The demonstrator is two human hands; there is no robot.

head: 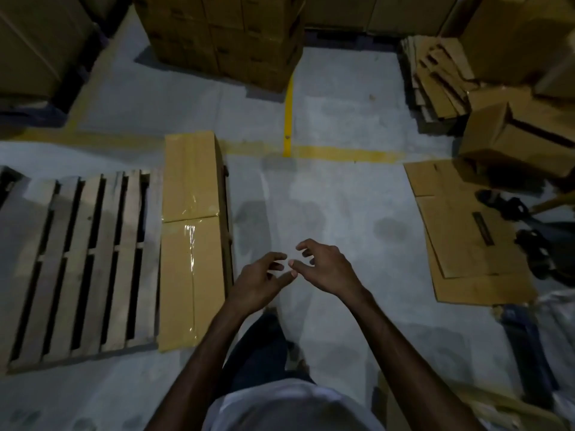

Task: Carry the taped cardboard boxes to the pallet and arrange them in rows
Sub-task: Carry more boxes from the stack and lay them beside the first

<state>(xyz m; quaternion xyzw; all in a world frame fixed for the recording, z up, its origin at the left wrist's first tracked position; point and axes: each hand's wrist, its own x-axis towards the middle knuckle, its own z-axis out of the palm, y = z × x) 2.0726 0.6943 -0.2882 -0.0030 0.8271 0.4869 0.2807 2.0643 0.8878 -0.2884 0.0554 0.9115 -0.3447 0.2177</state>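
Both hands are empty: the left hand [259, 281] and right hand [326, 269] hang side by side over the floor [326, 197], fingers loosely curled, tips almost meeting.

Just left of the left hand lies the near box [193, 281], a long brown carton with a glossy tape strip down its top seam. Beyond it, end to end and touching, is the far box [191, 175], taped the same way. Both appear to sit along the right edge of the pallet [77, 259], whose rough wooden slats run on further left, uncovered.

Well to the right of the right hand stands an open box [510, 135] (untaped, so probably not ready to carry), with flat cardboard [466, 237] on the floor nearer.

The cartons look stiff and flat-sided, and probably carry some weight. The tape is slick, so a hold is best taken on bare card, one hand at each short end, low, near the bottom edge. The corners would likely crush if dropped.
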